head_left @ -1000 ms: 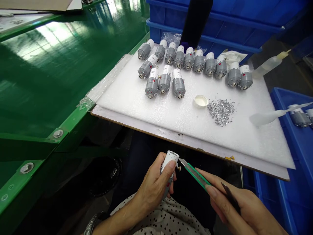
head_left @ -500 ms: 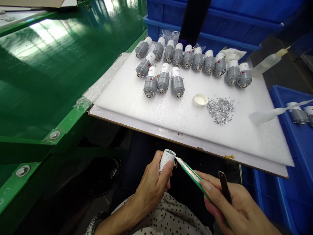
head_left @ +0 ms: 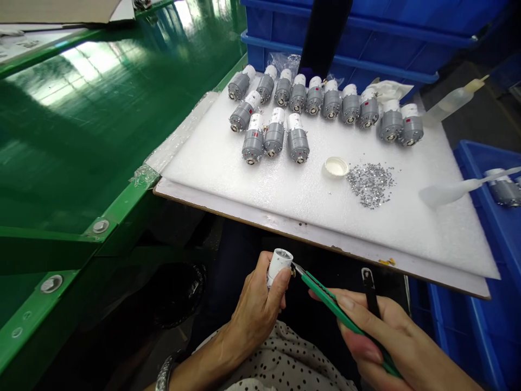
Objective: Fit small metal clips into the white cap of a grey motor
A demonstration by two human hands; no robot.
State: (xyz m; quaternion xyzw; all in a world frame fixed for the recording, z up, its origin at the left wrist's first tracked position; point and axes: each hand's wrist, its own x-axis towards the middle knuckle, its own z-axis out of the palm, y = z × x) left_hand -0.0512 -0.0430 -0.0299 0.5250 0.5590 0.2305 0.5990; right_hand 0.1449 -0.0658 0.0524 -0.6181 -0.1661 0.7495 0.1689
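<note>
A: What is the left hand (head_left: 254,307) doing?

B: It's closed round a white cylinder (head_left: 279,266), upright with its open end up, over the lap at the near side of the worktop (head_left: 244,209).

A: And the right hand (head_left: 378,334)?

B: Gripping a green cutter (head_left: 325,296), blade pointing far and left at the cylinder's right side, by the rim. I can't tell whether it touches. A dark strip (head_left: 369,290) also sticks up between the fingers.

A: What's on the worktop?

B: A white foam sheet (head_left: 228,168). Grey-and-white units (head_left: 298,144) lie at its far side, with three more just nearer, left of centre. Right of those are a shallow white cap (head_left: 336,167), a scatter of silvery bits (head_left: 371,185) and a squeeze bottle (head_left: 450,191), farther right.
</note>
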